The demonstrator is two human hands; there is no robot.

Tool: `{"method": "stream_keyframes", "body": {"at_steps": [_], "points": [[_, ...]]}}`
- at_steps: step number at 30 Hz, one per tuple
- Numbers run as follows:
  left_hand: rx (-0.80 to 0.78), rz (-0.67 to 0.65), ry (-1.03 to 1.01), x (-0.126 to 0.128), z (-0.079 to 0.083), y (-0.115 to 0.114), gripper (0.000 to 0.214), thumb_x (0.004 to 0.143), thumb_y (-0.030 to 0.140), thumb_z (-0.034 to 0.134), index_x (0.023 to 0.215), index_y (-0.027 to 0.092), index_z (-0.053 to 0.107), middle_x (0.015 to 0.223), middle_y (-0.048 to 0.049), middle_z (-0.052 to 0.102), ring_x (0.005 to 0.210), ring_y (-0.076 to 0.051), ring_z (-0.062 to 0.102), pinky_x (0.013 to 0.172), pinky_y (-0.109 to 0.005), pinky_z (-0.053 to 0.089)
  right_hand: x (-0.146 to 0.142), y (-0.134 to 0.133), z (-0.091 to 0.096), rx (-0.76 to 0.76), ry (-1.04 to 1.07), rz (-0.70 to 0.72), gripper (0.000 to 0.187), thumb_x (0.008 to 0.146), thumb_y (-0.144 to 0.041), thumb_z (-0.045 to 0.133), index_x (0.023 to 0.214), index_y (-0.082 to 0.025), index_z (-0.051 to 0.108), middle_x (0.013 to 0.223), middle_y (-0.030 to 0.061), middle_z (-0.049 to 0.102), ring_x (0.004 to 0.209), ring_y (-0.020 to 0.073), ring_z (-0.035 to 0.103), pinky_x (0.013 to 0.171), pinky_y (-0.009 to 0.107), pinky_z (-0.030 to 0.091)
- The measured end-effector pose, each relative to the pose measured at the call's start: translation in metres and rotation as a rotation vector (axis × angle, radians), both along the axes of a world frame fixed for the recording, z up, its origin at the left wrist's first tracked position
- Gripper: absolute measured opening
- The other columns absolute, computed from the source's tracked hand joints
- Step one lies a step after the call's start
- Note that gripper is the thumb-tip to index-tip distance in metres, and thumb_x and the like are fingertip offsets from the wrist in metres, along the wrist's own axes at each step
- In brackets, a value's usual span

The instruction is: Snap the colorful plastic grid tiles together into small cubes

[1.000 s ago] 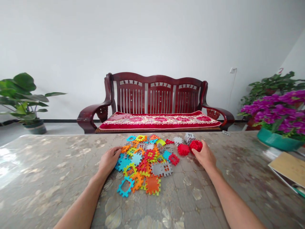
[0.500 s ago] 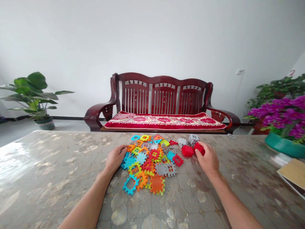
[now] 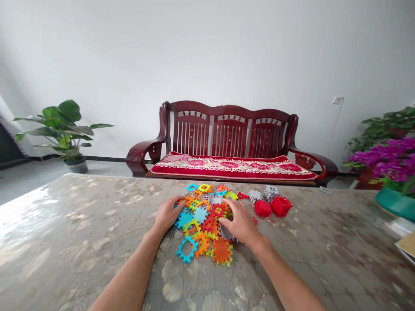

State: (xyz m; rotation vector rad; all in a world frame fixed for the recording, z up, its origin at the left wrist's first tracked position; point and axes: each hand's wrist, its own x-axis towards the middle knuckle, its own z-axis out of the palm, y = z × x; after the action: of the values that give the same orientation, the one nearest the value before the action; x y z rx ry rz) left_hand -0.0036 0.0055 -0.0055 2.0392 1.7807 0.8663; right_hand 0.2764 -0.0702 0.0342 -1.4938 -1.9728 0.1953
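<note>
On the table (image 3: 81, 242), a blue frame (image 3: 187, 249) and an orange square (image 3: 222, 250) lie nearest, at the front of the pile of toy pieces (image 3: 207, 216). The left hand (image 3: 167, 214) lies flat on the pile's left edge, fingers close together. The right hand (image 3: 240, 223) lies on the pile's right side, fingers a little apart and not closed on anything. Its tips touch a red piece (image 3: 218, 210). Near it on the right sit two red balls (image 3: 263, 208). Behind them is a grey block (image 3: 271, 192). Far back stands a bench (image 3: 230, 138).
</note>
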Motion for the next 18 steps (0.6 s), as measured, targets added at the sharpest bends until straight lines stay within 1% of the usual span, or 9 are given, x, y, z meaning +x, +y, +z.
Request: {"method": "stream_keyframes", "body": {"at_steps": [3, 6, 9, 12, 15, 17, 18], "points": [[-0.024, 0.000, 0.009, 0.000, 0.000, 0.001, 0.036, 0.086, 0.040, 0.046, 0.111, 0.025, 0.068, 0.114, -0.0025, 0.071, 0.107, -0.021, 0.062, 0.096, -0.031, 0.044, -0.010, 0.003, 0.000, -0.013, -0.052, 0.006, 0.055, 0.072, -0.027, 0.068, 0.126, -0.024, 0.057, 0.123, 0.0070, 0.063, 0.115, 0.0268, 0.054, 0.100, 0.043, 0.040], [-0.028, 0.000, 0.011, 0.001, 0.001, 0.001, 0.036, 0.087, 0.039, 0.046, 0.111, 0.024, 0.068, 0.116, -0.0029, 0.070, 0.108, -0.022, 0.062, 0.097, -0.031, 0.043, -0.014, 0.003, -0.003, -0.004, -0.070, -0.007, 0.051, 0.074, -0.027, 0.066, 0.125, -0.024, 0.058, 0.119, 0.0072, 0.065, 0.112, 0.0276, 0.055, 0.097, 0.043, 0.042], [-0.021, -0.001, -0.006, 0.001, 0.001, 0.000, 0.035, 0.086, 0.039, 0.047, 0.110, 0.025, 0.068, 0.117, -0.0023, 0.070, 0.109, -0.021, 0.062, 0.098, -0.031, 0.043, -0.013, 0.002, -0.006, 0.028, -0.044, -0.023, 0.047, 0.076, -0.026, 0.063, 0.123, -0.024, 0.059, 0.118, 0.0071, 0.066, 0.110, 0.0272, 0.057, 0.096, 0.044, 0.043], [-0.021, 0.005, -0.015, 0.001, 0.001, 0.001, 0.035, 0.086, 0.038, 0.048, 0.111, 0.025, 0.068, 0.116, -0.0024, 0.071, 0.108, -0.021, 0.062, 0.098, -0.031, 0.042, -0.007, 0.003, -0.009, 0.026, 0.048, -0.041, 0.042, 0.080, -0.024, 0.058, 0.121, -0.025, 0.060, 0.111, 0.0054, 0.069, 0.107, 0.0249, 0.059, 0.095, 0.042, 0.045], [-0.021, 0.009, -0.011, 0.001, 0.000, 0.001, 0.035, 0.086, 0.039, 0.048, 0.110, 0.025, 0.069, 0.115, -0.0025, 0.071, 0.107, -0.022, 0.062, 0.097, -0.031, 0.043, 0.003, 0.006, -0.012, -0.039, 0.219, -0.068, 0.040, 0.083, -0.021, 0.051, 0.122, -0.025, 0.058, 0.100, 0.0023, 0.072, 0.096, 0.0202, 0.065, 0.090, 0.037, 0.049], [-0.016, 0.010, -0.010, 0.000, -0.001, 0.001, 0.035, 0.086, 0.040, 0.048, 0.110, 0.025, 0.069, 0.115, -0.0026, 0.071, 0.107, -0.022, 0.063, 0.097, -0.031, 0.043, 0.009, 0.007, -0.013, -0.077, 0.283, -0.082, 0.038, 0.083, -0.022, 0.050, 0.119, -0.024, 0.059, 0.099, 0.0025, 0.072, 0.090, 0.0186, 0.066, 0.086, 0.035, 0.051], [-0.012, 0.011, -0.009, 0.000, -0.001, 0.001, 0.036, 0.086, 0.040, 0.047, 0.110, 0.025, 0.069, 0.115, -0.0026, 0.071, 0.106, -0.022, 0.063, 0.096, -0.031, 0.043, 0.010, 0.006, -0.013, -0.082, 0.282, -0.087, 0.037, 0.082, -0.023, 0.052, 0.117, -0.023, 0.061, 0.100, 0.0032, 0.072, 0.089, 0.0185, 0.066, 0.084, 0.034, 0.052]]}}
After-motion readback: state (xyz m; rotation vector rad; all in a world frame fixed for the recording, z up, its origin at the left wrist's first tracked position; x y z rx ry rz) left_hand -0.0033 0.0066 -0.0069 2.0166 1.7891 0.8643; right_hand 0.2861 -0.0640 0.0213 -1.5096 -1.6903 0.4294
